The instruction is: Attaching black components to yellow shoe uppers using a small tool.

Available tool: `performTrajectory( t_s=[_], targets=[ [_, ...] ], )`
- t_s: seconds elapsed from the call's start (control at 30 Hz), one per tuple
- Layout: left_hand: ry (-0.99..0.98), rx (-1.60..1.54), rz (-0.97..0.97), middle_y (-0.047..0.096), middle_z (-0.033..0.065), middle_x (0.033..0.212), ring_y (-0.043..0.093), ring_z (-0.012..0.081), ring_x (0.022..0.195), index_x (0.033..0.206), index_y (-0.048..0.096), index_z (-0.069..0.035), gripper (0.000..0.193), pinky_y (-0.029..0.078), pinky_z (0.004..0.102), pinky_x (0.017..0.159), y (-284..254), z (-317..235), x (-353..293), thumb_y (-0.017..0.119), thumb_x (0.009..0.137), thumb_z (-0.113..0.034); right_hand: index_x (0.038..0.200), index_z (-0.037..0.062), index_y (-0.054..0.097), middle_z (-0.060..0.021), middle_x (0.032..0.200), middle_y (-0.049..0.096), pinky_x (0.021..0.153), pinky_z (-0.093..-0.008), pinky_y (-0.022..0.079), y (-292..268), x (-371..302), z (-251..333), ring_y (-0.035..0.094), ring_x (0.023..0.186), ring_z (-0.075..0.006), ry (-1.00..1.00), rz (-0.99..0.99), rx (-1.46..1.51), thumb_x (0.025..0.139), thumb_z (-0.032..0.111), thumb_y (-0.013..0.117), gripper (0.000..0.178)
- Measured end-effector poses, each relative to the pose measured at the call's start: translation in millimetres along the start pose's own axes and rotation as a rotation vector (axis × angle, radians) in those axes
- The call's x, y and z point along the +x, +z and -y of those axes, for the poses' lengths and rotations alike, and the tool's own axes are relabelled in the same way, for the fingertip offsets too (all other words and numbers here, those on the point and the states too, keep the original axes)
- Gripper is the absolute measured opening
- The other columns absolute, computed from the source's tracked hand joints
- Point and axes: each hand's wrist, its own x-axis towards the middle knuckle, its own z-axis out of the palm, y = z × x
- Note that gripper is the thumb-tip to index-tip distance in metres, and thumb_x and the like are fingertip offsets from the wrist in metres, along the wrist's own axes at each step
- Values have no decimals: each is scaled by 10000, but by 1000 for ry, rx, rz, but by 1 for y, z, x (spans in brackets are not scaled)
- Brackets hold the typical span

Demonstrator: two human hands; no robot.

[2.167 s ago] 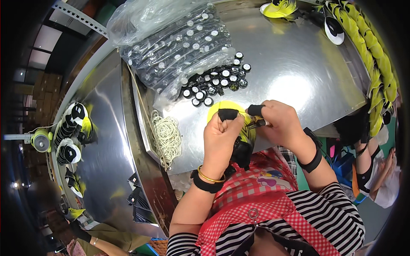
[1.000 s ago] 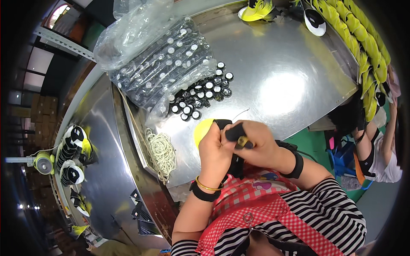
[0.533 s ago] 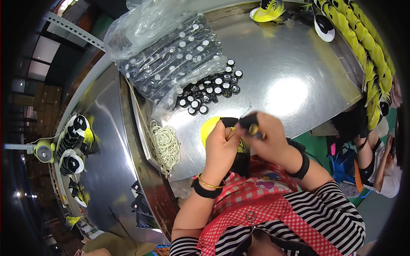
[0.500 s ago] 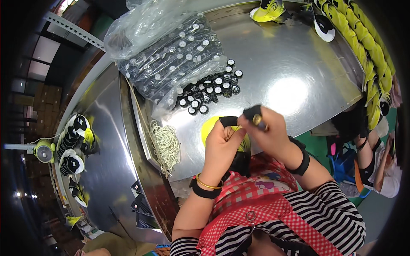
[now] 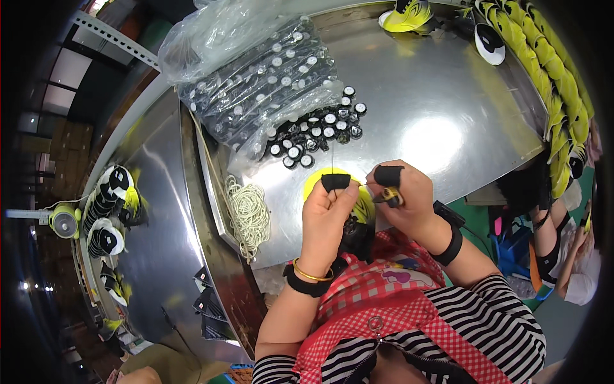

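My left hand (image 5: 323, 214) is closed in a pinch on a thin cord (image 5: 363, 185), which runs toward my right fingers. Another thin strand (image 5: 332, 157) rises above the left fingertips. My right hand (image 5: 412, 198) is curled around a small tool with yellowish and dark metal parts (image 5: 389, 197); its exact kind is hard to make out. Black bands wrap a finger on each hand. Below and behind the left fingers sits a yellow and black shoe upper (image 5: 364, 206), close to my apron and partly covered by my hands.
A coil of pale cord (image 5: 248, 214) lies left of my hands. Beyond are loose black round pieces with white tops (image 5: 312, 131) and a plastic bag (image 5: 256, 83) of more. Yellow shoe uppers (image 5: 537, 57) line the right edge; a person (image 5: 579, 256) is at far right.
My right hand has turned and lowered slightly, bringing the tool into clearer view. My hands have moved a little apart, with thin cord showing between them.
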Motion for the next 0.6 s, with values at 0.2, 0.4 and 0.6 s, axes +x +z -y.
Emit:
performTrajectory(
  t_s=[0.2,0.4,0.6],
  targets=[
    [132,6,-40,609,-6,812,530,26,695,987,566,-28,113,413,168,602,0,6,1,584,887,-78,867,45,574,-31,721,585,589,-215,431,5,-7,8,526,632,-60,632,107,856,792,37,651,108],
    [121,-24,-75,606,-9,814,537,25,708,960,569,-27,93,428,172,614,1,4,3,590,880,-71,837,49,560,-76,730,566,602,-331,428,-1,-6,1,569,677,-209,241,132,179,711,42,671,168],
    [48,13,-43,573,-43,733,478,-11,605,917,567,-41,51,376,153,521,4,3,4,588,873,-52,793,77,512,-58,749,532,641,-361,386,-4,0,0,537,753,-252,108,226,-342,590,-9,615,243]
  ],
)
